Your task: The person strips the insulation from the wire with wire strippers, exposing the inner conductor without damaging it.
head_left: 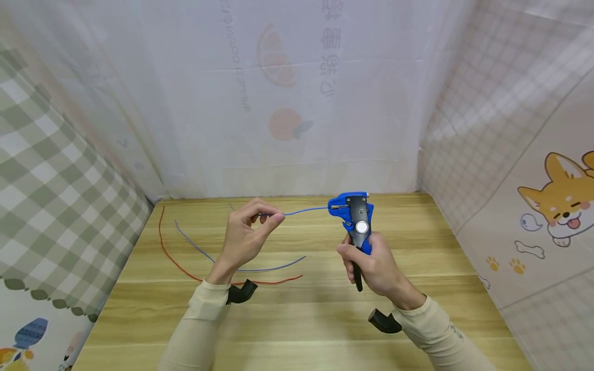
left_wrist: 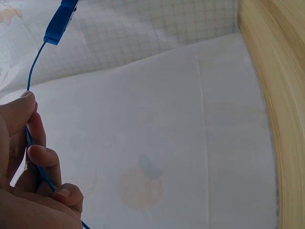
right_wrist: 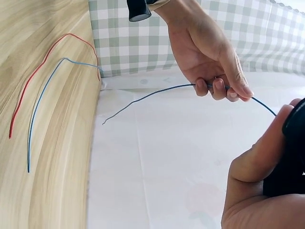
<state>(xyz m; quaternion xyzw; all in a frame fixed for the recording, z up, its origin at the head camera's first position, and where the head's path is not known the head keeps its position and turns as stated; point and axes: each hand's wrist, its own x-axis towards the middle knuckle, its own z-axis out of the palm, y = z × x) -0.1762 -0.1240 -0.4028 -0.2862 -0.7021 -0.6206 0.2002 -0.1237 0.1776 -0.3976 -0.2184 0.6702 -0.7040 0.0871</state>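
Blue insulated wire (head_left: 306, 209) is the workpiece: my left hand (head_left: 246, 238) pinches it between thumb and forefinger, at 9 o'clock from the stripping tool (head_left: 359, 221). My right hand (head_left: 378, 265) grasps the tool by its handles, and one wire end sits at the tool's nose. I judge this to be the feeding or stripping stage for that end; whether the handles are squeezed, I cannot tell. In the right-wrist view, the wire's opposite end looks thin and kinked; bare conductor is unconfirmed. Apparently outstanding: a second blue wire (head_left: 264, 270) and a red wire (head_left: 278, 282), both lying toward 8 o'clock on the tabletop (head_left: 297, 319).
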